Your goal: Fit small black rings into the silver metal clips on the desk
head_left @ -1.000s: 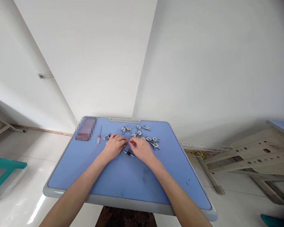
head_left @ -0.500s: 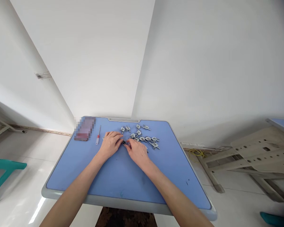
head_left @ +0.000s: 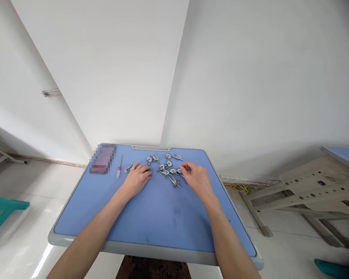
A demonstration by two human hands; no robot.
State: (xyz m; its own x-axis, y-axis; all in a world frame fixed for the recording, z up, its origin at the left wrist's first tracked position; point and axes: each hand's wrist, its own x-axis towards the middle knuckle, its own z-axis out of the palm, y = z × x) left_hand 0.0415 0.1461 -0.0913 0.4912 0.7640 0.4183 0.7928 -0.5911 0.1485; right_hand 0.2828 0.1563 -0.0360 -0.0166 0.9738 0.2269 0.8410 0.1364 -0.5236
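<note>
Several small silvery metal parts [head_left: 169,164], each an oval plate with protruding pins and a ring, lie in a loose cluster on the blue tabletop [head_left: 151,221]. My left hand [head_left: 137,179] rests on the table left of the cluster, its fingers bent and close together; whatever is beneath them is hidden. Another metal part [head_left: 128,169] peeks out beyond its knuckles. At the cluster's right side, my right hand [head_left: 198,178] pinches a metal part [head_left: 188,169], mostly covered by the fingers. One loose part [head_left: 175,182] lies just left of that hand.
A screwdriver [head_left: 119,167] with a clear and red handle lies left of my left hand. Near the back left corner is a blurred-out flat object [head_left: 103,159]. Walls stand behind the table, and another desk [head_left: 308,190] is at the right.
My right hand has moved right, away from my left hand, to the right side of the cluster. The dark part between my hands no longer shows. My left hand has barely shifted.
</note>
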